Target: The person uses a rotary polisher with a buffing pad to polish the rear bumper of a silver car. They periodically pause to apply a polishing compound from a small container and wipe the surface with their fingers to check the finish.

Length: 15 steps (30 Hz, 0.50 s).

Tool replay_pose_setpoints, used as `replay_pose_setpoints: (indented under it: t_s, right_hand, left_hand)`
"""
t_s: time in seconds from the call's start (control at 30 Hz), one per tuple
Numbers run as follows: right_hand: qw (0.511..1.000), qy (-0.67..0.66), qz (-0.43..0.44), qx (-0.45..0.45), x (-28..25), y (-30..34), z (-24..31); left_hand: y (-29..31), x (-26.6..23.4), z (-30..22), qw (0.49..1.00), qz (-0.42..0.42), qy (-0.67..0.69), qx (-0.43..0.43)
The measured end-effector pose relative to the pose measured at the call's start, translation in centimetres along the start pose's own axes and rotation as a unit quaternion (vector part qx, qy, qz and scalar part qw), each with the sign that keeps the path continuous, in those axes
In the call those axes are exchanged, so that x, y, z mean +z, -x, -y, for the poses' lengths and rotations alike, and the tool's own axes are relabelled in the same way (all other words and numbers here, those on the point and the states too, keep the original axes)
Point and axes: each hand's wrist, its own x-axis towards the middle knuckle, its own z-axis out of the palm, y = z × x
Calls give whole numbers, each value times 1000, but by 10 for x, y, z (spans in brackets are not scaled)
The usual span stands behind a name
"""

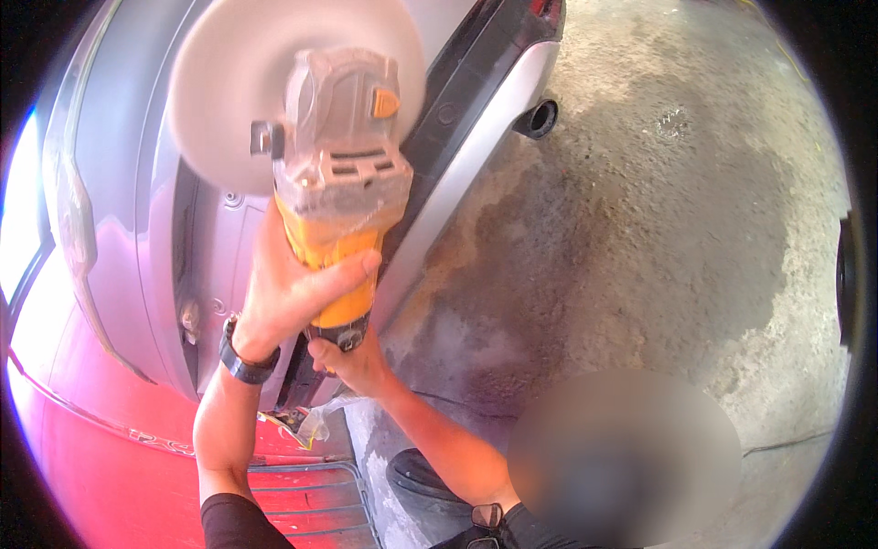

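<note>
- A yellow plastic power tool with a dusty grey head is held up in the middle of the view, near the back of a car.
- Its yellow body is clasped by the left-hand grip, with the thumb laid over the front.
- Its dark bottom end is held by the right-hand grip, just below the other one.
- A black wristwatch is worn on the left wrist.
- A small orange button is set into the grey head.
- A big, round, pale disc is carried at the top of the tool. It cannot be told if the car is touched by it.
- Behind the tool, a shiny silver-grey car is seen, with a long black plastic strip low on its back.
- Beside the strip, a round dark exhaust pipe is seen poking out.
- At the lower left, a shiny red body panel is seen.
- On the right, a rough grey concrete floor is marked by a big dark patch.
</note>
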Motion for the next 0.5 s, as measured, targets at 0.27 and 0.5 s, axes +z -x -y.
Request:
replay_pose_setpoints:
  t_s: [0.27, 0.5]
  right_hand:
    - [999, -18, -10, -30, 1, -12, 11]
    - [1000, -26, 7, 9, 2, 18, -30]
  left_hand:
    - [-16, 5, -2, 1000, -7, -12, 21]
    - [27, -3, 18, 1000, -11, -6, 17]
